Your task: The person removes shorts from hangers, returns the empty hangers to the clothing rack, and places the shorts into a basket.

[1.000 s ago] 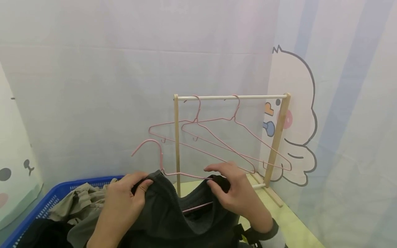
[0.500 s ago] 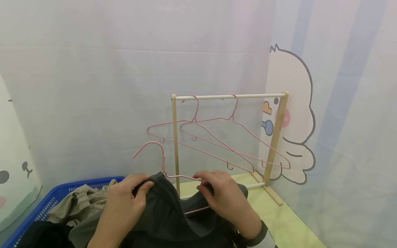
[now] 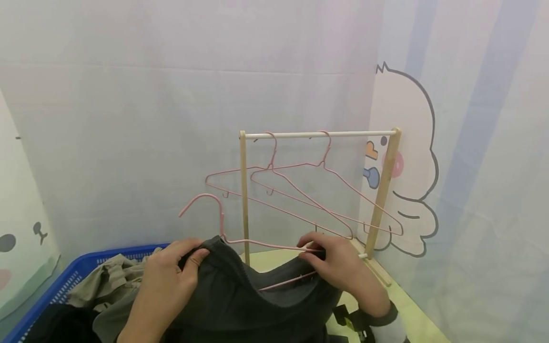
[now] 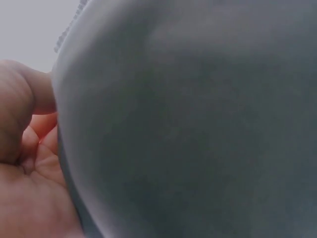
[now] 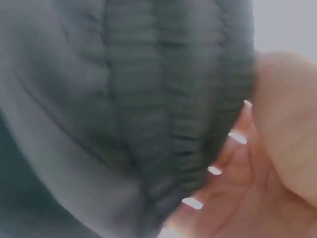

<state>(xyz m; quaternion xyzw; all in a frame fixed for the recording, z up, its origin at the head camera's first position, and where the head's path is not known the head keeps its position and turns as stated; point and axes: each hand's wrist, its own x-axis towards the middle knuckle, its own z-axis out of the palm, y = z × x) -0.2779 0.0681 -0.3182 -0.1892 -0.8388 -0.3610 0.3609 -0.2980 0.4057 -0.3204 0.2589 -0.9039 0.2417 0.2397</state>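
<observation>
Dark grey pants point(image 3: 231, 295) with a gathered elastic waistband point(image 5: 163, 89) are held up by both hands in the head view. A pink wire hanger point(image 3: 257, 244) sits at the waist opening, its hook pointing up and left. Its lower bar shows inside the opening. My left hand point(image 3: 167, 281) pinches the waistband's left side between thumb and fingers. On the other side, my right hand point(image 3: 343, 267) pinches the waistband where the hanger's upper arm reaches it. Grey cloth fills most of both wrist views, and the hanger's left end is hidden.
Behind the pants stands a small wooden rack point(image 3: 388, 190) with a white rail point(image 3: 296, 135), bearing two pink hangers point(image 3: 300, 188). A blue basket point(image 3: 79, 267) at lower left holds beige point(image 3: 116, 278) and black clothes point(image 3: 60, 324). The yellow-green tabletop point(image 3: 403, 305) shows at right.
My right hand first moved left along the hanger's arm, then went back right, stretching the waistband wider. More of the hanger's arm shows now. The left hand has stayed nearly in place, still pinching.
</observation>
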